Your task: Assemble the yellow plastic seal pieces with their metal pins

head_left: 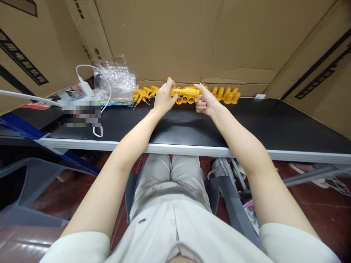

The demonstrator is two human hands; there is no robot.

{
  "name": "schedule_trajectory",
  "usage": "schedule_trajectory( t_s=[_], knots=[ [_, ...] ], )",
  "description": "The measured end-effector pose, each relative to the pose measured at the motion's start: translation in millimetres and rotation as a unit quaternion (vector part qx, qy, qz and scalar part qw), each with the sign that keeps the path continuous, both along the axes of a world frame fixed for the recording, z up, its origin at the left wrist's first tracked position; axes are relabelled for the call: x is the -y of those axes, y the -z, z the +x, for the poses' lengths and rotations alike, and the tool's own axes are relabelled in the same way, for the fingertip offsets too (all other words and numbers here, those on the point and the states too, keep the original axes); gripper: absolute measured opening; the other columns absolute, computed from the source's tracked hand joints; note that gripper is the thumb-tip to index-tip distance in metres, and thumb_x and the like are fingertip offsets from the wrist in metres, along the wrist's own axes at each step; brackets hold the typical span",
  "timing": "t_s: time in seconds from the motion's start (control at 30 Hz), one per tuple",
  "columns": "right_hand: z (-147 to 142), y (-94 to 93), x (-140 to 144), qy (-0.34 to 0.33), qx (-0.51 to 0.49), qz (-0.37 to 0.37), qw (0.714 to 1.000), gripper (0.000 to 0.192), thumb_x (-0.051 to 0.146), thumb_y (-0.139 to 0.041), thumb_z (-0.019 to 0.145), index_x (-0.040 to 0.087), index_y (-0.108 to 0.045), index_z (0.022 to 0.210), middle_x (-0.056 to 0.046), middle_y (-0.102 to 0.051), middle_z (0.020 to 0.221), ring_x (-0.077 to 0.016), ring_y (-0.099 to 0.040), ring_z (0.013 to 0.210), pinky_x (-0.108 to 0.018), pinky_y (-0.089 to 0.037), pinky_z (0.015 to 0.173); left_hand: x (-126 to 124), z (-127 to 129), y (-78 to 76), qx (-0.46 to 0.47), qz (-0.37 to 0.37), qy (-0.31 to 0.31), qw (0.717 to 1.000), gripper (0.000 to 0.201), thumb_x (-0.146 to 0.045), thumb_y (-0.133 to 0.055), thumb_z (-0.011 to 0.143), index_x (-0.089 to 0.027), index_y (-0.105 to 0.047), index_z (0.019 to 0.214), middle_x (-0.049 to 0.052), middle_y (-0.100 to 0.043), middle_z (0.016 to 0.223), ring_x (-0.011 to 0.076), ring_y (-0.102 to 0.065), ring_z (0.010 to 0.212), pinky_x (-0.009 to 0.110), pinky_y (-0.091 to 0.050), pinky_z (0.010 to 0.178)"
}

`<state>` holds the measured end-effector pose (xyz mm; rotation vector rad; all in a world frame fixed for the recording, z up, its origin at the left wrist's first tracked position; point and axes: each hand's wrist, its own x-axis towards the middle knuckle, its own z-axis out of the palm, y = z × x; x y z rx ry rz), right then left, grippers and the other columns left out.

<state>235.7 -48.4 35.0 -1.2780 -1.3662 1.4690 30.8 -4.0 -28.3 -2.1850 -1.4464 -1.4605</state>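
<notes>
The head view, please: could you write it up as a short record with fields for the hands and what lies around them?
left hand: gripping one end of the yellow plastic part
right hand: gripping the other end
surface: black table
left of hands: yellow pronged pieces
right of hands: row of yellow caps
far left: bubble wrap, white charger with cable
backdrop: cardboard sheets

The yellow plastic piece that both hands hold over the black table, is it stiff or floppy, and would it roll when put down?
The yellow plastic piece probably is stiff: it spans straight between the left hand and right hand without sagging. It looks light, pinched by fingertips only. Its rounded knobs suggest it might roll slightly on the black table.
</notes>
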Motion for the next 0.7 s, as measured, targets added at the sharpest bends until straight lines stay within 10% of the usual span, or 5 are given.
schedule_trajectory(
  t_s=[0.7],
  knots=[
    [3, 5.2, -8, -0.006, -0.021, -0.019, 1.0, 0.067, 0.08, -0.049, 0.101, 0.025, -0.039, 0.066, 0.01, -0.019, 0.037, -0.0057, -0.012, 0.034, -0.018, -0.019, 0.032, 20, 4, -9.1, -0.06, -0.047, -0.034, 0.996, 0.028, -0.022, -0.057, 0.099, -0.028, -0.061, 0.126, 0.011, -0.07, 0.133, 0.0286, -0.069, 0.129, 0.041, -0.057, 0.106]
  ],
)
